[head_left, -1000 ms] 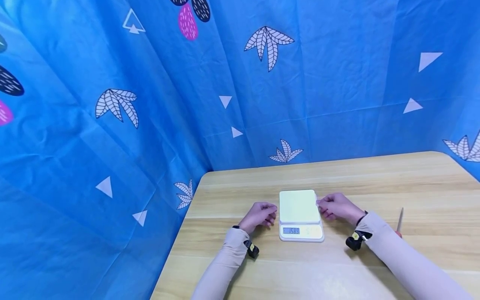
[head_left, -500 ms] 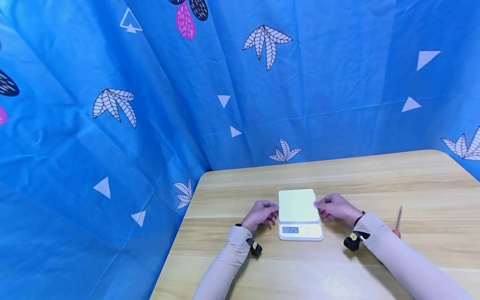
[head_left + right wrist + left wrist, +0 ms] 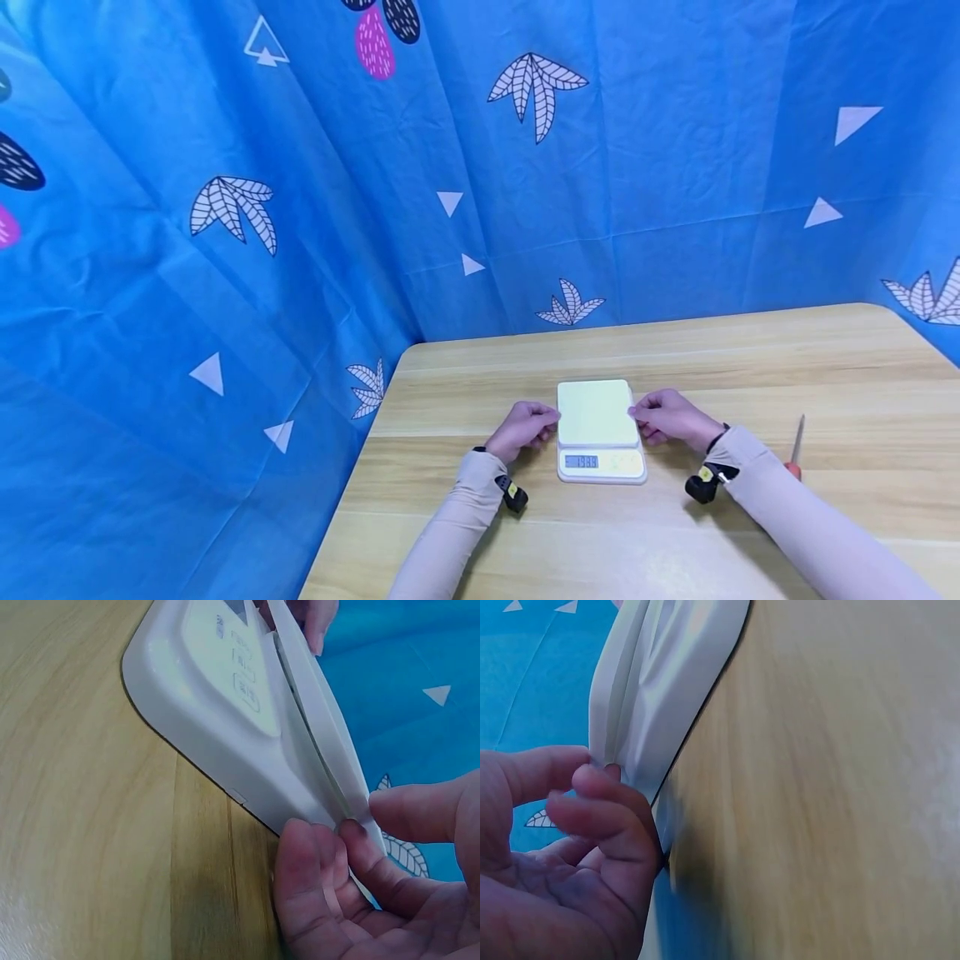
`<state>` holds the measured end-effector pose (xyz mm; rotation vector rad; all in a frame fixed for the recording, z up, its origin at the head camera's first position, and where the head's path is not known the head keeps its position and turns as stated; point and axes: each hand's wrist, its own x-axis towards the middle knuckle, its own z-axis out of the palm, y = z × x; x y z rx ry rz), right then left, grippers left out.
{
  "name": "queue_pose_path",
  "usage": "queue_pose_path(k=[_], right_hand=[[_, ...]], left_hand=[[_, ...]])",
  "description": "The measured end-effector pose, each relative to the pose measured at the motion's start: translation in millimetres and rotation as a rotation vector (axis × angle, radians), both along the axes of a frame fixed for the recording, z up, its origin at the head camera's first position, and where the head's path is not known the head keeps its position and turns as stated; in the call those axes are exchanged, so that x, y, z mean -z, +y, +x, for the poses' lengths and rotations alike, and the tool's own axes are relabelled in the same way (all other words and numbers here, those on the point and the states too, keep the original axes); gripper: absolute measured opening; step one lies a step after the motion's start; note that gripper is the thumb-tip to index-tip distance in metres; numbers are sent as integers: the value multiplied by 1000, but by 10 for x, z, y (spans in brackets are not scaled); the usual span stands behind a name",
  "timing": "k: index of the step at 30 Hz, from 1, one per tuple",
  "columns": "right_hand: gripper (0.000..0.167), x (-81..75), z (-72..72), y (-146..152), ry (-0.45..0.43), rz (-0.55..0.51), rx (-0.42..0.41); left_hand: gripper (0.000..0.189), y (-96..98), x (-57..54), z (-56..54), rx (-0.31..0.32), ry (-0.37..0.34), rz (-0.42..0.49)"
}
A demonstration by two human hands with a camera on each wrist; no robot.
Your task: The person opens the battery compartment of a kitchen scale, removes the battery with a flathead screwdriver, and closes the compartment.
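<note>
A white digital kitchen scale (image 3: 621,467) lies on the wooden table in the head view, its small display (image 3: 582,462) lit with digits. Its square weighing plate (image 3: 596,412) sits at the back of the body. At the plate's left edge, my left hand (image 3: 523,429) pinches the rim between thumb and forefinger, as the left wrist view also shows against the scale's side (image 3: 679,682). Across from it, my right hand (image 3: 670,417) pinches the plate's right edge; in the right wrist view the thumb (image 3: 416,812) is above the plate and a fingertip lies under it.
A screwdriver (image 3: 797,450) with a red handle lies on the table (image 3: 862,375) to the right, its handle partly behind my right sleeve. A blue patterned curtain (image 3: 675,150) hangs behind and to the left of the table.
My left hand has moved right, closing a small gap, and now grips the plate's edge. The right hand has shifted only slightly. The digits on the display have changed.
</note>
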<state>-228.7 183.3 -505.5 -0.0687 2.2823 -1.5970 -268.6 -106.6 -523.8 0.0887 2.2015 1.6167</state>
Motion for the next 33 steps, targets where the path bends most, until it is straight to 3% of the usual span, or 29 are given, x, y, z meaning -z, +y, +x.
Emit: queue_pose_path(k=[5, 12, 19, 25, 29, 33], right_hand=[[28, -7, 0, 14, -5, -55, -24], [38, -62, -11, 78, 8, -126, -37], [40, -132, -38, 141, 16, -126, -43], [41, -232, -26, 143, 64, -111, -27], [54, -306, -33, 151, 92, -148, -23], [68, -383, -46, 179, 123, -154, -40]], left_hand=[[21, -4, -6, 1, -21, 1, -20], [26, 4, -83, 19, -18, 68, -38], [28, -2, -169, 13, 48, 65, 44], [28, -18, -225, -22, 56, 82, 119], [42, -29, -298, -55, 45, 123, 152], [60, -48, -392, -67, 46, 161, 112]])
